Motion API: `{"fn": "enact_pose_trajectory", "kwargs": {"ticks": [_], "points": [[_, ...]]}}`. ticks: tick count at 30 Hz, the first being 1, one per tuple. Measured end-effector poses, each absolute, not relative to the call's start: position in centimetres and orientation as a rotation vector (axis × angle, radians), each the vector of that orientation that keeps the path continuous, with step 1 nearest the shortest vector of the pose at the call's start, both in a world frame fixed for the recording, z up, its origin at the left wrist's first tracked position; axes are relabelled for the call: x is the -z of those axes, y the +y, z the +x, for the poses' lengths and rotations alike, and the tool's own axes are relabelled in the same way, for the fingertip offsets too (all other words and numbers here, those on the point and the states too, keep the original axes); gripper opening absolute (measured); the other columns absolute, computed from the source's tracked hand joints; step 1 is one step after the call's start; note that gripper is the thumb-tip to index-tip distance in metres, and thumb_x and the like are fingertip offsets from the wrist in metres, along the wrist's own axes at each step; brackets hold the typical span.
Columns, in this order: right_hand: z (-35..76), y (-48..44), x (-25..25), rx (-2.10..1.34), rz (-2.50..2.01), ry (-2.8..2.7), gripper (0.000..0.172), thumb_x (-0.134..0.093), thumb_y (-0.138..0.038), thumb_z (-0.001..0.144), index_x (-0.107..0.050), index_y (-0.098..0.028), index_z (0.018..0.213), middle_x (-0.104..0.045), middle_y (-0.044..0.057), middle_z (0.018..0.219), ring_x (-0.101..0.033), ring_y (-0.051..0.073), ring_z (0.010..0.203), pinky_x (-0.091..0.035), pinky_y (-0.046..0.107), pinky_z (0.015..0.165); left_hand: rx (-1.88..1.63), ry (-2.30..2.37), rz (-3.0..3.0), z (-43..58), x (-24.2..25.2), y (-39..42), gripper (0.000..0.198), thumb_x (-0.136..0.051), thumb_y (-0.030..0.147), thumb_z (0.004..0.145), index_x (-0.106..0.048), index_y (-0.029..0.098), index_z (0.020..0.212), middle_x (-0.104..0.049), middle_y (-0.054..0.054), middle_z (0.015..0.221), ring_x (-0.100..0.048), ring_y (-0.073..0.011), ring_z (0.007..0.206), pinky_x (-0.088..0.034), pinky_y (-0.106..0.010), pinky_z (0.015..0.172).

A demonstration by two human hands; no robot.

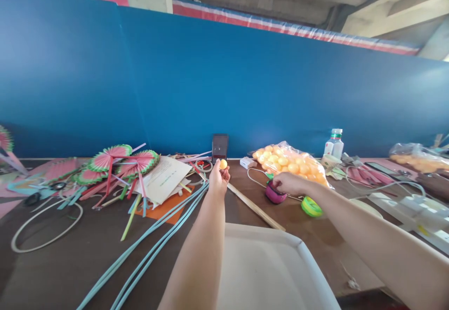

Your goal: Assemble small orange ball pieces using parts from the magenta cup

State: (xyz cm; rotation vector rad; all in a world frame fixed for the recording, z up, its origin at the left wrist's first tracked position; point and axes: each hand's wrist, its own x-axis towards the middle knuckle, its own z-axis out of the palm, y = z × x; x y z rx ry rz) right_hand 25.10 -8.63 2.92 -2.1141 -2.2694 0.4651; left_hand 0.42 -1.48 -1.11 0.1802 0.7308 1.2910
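My left hand (219, 179) is stretched forward above the table with its fingers closed around a small orange ping-pong ball (223, 164). Over to the right, my right hand (288, 183) bends its fingers down at the top of a small purple rounded object (275, 194) with a green part. Its fingertips are hidden there, so what they pinch cannot be made out. Just right of that hand lies a yellow-green ring-shaped roll (311, 206). Behind it rests a clear plastic bag of orange ping-pong balls (291, 161).
A white tray (266, 263) sits at the front, with a wooden stick (256, 207) behind it. Pink-green paper fans (112, 158), papers (164, 179) and pale blue tubes (150, 240) lie left. A bottle (335, 144), power strip (414, 216) and another person's hand (435, 183) are at right.
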Motion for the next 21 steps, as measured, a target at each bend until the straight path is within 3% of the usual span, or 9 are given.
{"fn": "enact_pose_trajectory", "kwargs": {"ticks": [7, 13, 21], "points": [[26.5, -8.7, -4.2, -0.419, -1.987, -1.973, 0.013, -0.062, -0.027, 0.071, -0.068, -0.018, 0.078, -0.07, 0.003, 0.079, -0.062, 0.015, 0.07, -0.045, 0.025, 0.065, -1.286, 0.737, 0.176, 0.4, 1.2, -1.4, 0.028, -0.065, 0.039, 0.085, -0.06, 0.012, 0.08, -0.061, -0.005, 0.069, -0.051, -0.0032, 0.046, -0.042, -0.012, 0.044], [23.0, -9.5, -5.5, -0.835, -1.716, -1.53, 0.018, -0.07, -0.03, 0.069, -0.064, -0.017, 0.078, -0.062, 0.0, 0.061, -0.055, 0.011, 0.053, -0.043, 0.021, 0.047, -1.302, 0.741, 0.195, 0.5, 1.4, -1.4, 0.03, -0.065, 0.041, 0.085, -0.06, 0.012, 0.08, -0.062, -0.005, 0.07, -0.051, -0.0032, 0.047, -0.042, -0.012, 0.045], [15.1, -6.9, -5.1, -1.31, -0.971, -0.977, 0.026, -0.079, -0.02, 0.062, -0.064, -0.018, 0.083, -0.065, -0.001, 0.073, -0.047, 0.003, 0.049, -0.035, 0.012, 0.038, -1.325, 0.717, 0.222, 0.4, 1.7, -1.3, 0.029, -0.064, 0.04, 0.085, -0.061, 0.012, 0.081, -0.061, -0.005, 0.069, -0.052, -0.0041, 0.048, -0.042, -0.013, 0.046]]}}
